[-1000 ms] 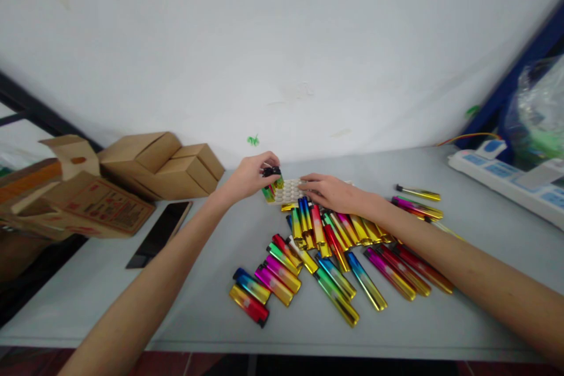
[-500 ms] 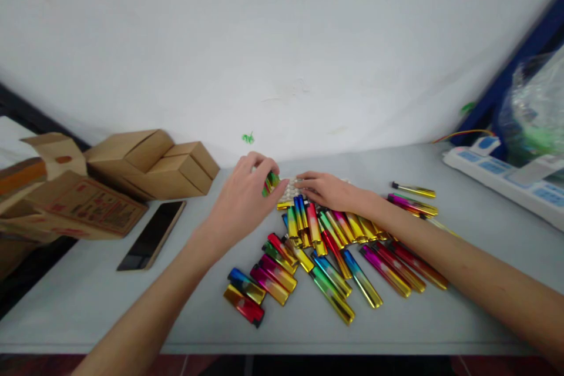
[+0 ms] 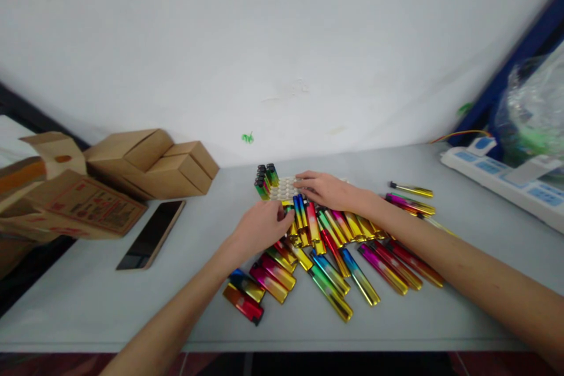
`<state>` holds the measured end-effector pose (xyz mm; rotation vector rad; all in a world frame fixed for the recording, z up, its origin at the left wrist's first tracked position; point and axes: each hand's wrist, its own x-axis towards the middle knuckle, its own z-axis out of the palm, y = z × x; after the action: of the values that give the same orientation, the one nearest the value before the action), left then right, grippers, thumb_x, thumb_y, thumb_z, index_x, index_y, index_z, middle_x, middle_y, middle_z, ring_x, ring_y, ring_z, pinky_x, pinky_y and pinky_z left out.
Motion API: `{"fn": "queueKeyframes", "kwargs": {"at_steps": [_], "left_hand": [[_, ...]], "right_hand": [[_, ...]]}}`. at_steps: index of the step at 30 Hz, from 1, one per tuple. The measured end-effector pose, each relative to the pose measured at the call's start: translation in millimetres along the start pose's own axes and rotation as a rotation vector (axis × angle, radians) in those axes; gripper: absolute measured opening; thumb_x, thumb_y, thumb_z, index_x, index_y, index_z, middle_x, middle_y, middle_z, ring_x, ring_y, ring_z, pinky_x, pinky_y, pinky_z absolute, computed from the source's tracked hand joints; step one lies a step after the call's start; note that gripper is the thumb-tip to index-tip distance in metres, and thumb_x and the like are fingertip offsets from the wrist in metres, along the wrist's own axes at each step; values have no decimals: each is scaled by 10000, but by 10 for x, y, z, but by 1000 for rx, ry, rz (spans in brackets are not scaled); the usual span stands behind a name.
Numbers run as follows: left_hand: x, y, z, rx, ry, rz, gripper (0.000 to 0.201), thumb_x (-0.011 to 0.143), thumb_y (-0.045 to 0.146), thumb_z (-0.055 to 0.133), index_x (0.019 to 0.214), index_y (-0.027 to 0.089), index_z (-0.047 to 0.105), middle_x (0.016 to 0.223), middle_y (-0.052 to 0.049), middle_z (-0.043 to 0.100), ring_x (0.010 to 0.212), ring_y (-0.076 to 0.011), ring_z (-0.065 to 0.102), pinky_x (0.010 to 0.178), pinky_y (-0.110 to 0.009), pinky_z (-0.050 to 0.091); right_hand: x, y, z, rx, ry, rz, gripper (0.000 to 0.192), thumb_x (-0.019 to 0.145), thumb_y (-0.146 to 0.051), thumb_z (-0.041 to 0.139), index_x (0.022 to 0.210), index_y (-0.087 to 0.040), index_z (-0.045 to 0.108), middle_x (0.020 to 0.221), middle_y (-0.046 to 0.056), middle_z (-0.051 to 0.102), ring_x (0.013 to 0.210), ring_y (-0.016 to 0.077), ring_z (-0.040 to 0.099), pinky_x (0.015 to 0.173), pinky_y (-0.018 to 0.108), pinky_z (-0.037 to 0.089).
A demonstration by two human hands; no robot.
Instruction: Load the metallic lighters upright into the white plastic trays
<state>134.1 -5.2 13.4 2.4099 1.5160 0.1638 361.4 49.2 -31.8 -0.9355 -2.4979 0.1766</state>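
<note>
While the right hand (image 3: pixel 328 188) lies over the right part of a white honeycomb tray (image 3: pixel 286 189), the left hand (image 3: pixel 264 226) is down at the near-left edge of a loose pile of shiny lighters (image 3: pixel 335 241). From where I stand, the left fingers are curled with the thumb towards the pile; a bit of green shows by them, but can't tell if they grip a lighter. Right fingers are bent, reaching across the tray cells, undersides hidden; can't tell if they grip the tray or just rest on it, though it looks like steadying. Several upright lighters (image 3: pixel 261 182), black tops up, stand at the tray's far-left end; the pale cells between them and the right hand show bare. Remaining lighters lie flat on the grey table (image 3: pixel 198 305), mostly just in front of the tray, partly overlapping, a few off to the right beyond the right forearm. Step in hand, my read: picking from the pile, for standing in the tray. Next move seems to call for a firm pinch on one lighter, black end up, lined up with a bare cell, tray kept steady.
</note>
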Motion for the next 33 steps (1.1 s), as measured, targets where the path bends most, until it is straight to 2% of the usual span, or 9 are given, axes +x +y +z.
{"fn": "queueKeyframes", "kwargs": {"at_steps": [6, 11, 15, 18, 21, 24, 27, 30, 33], "left_hand": [[46, -5, -26, -127, -59, -20, 450, 934, 431, 488, 554, 200, 559, 536, -31, 596, 517, -179, 529, 526, -298, 280], [63, -120, 3, -324, -75, -40, 440, 906, 488, 548, 592, 181, 584, 550, -14, 591, 543, -160, 519, 522, -275, 310], [42, -213, -8, -663, -63, -46, 414, 898, 523, 611, 660, 190, 554, 543, 8, 590, 520, -148, 541, 529, -262, 384], [-10, -228, -86, -968, -70, -15, 387, 879, 504, 703, 738, 200, 509, 666, -18, 691, 615, -179, 666, 589, -277, 486], [-71, -222, -168, -1154, -66, 38, 392, 866, 431, 780, 781, 200, 475, 798, -51, 754, 740, -219, 750, 655, -299, 550], [-108, -210, -197, -1298, -42, 82, 364, 847, 338, 830, 895, 205, 496, 891, -46, 767, 792, -220, 762, 699, -309, 574], [-118, -187, -175, -1365, -15, 124, 324, 880, 335, 807, 1052, 199, 568, 871, -28, 727, 724, -154, 696, 673, -267, 550], [-121, -154, -141, -1381, 18, 131, 276, 935, 397, 736, 1049, 167, 634, 808, -18, 648, 712, -132, 621, 660, -254, 548], [-124, -130, -118, -1467, -8, 64, 294, 951, 452, 687, 1124, 236, 586, 851, -11, 639, 646, -141, 582, 481, -223, 470]], "right_hand": [[1, -1, 4, 2, -2, 5, 351, 1074, -220, 469, 1323, -135, 701, 1385, 185, 663, 1222, 269, 674, 1085, 452, 539], [-4, 11, 17, 7, 2, -6, 363, 1078, -223, 458, 1334, -119, 694, 1394, 208, 652, 1235, 286, 666, 1076, 473, 546], [-11, 8, 9, 0, -2, -4, 365, 1080, -229, 453, 1348, -137, 684, 1401, 193, 649, 1225, 279, 670, 1072, 467, 551], [-12, 0, -6, 2, -11, 6, 365, 1074, -216, 461, 1359, -138, 675, 1413, 191, 641, 1226, 279, 670, 1075, 467, 550], [-9, -16, -37, 16, -36, 16, 363, 1062, -196, 478, 1356, -122, 677, 1421, 204, 634, 1233, 287, 666, 1090, 480, 540], [-6, -38, -75, 42, -57, 22, 369, 1066, -199, 473, 1364, -118, 675, 1427, 205, 630, 1235, 287, 665, 1097, 483, 535], [-9, -52, -92, 68, -54, 28, 372, 1069, -204, 471, 1372, -134, 674, 1428, 196, 633, 1225, 284, 670, 1096, 487, 536], [-18, -48, -78, 73, -39, 20, 375, 1067, -209, 478, 1384, -136, 666, 1425, 201, 635, 1234, 296, 664, 1097, 510, 535], [-30, -33, -51, 67, -24, 14, 370, 1069, -224, 481, 1378, -140, 666, 1412, 199, 641, 1251, 293, 658, 1097, 510, 536]]}}
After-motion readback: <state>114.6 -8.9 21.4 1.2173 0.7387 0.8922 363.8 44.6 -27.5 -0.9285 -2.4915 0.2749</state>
